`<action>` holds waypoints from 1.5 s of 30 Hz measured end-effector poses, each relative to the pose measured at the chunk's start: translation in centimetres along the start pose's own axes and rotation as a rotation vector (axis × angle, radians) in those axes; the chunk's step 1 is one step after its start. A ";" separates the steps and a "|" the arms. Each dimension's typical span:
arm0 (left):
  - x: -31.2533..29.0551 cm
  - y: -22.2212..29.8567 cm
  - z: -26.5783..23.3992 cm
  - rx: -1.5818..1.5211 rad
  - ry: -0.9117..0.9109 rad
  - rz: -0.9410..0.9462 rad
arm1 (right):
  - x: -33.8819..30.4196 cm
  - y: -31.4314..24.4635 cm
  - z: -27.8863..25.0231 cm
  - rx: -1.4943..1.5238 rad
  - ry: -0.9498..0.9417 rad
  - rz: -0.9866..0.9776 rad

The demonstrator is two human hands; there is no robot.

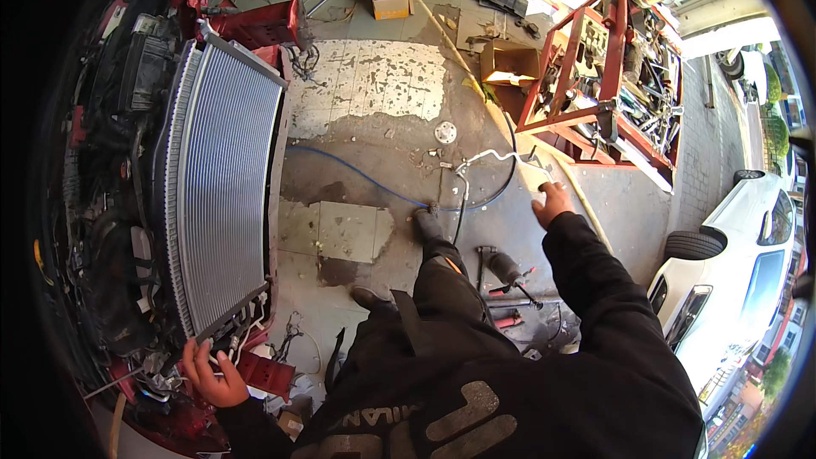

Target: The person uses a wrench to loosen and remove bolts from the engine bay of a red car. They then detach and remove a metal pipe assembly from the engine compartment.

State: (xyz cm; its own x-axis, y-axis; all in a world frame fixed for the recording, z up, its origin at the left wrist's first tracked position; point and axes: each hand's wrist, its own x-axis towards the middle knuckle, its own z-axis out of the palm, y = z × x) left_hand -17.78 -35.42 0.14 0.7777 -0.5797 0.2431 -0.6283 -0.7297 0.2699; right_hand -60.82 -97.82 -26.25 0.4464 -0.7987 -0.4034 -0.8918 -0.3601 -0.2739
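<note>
- Left hand (216,384): fingers loosely parted and slightly bent, by the near end of the wide silver finned radiator (231,178); whether the fingertips touch it, I cannot tell.
- The radiator stands on the left, across the front of the opened car with red body parts (119,204).
- Right hand (557,206): fingers curled in toward the thumb, closed on the right end of the thin, bent silver metal pipe (489,155); the exact grip is partly hidden.
- The pipe reaches left from that hand, above the worn tiled floor (340,166).
- A long blue hose (357,172) curves over the floor between radiator and pipe.
- On the far right, the red metal frame cart (614,68) holds many tools; the open cardboard box (508,64) sits just left of it.
- The white car (739,263) is at the right.
</note>
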 end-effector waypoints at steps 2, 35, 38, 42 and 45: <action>6.8 3.0 1.6 0.175 -0.065 0.172 | -5.2 -1.5 6.4 0.002 -0.206 0.060; -19.2 -1.6 31.5 -0.289 -1.362 -0.703 | 8.8 8.2 52.6 0.755 -0.124 0.551; -19.2 -1.7 30.4 -0.301 -1.335 -0.569 | 1.0 4.6 42.2 1.025 -0.282 0.451; -15.3 1.6 28.5 -0.515 -1.166 -0.469 | -8.9 -3.5 28.6 1.116 -0.434 0.336; -10.3 6.7 26.1 -0.672 -0.996 -0.496 | -15.9 -10.3 20.1 0.926 -0.253 -0.076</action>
State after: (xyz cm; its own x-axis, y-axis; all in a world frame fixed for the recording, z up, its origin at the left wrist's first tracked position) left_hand -29.45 -43.75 -24.84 0.4278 -0.5324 -0.7304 0.0672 -0.7872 0.6130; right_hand -57.24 -71.72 -34.54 0.6001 -0.6220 -0.5030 -0.4968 0.2030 -0.8438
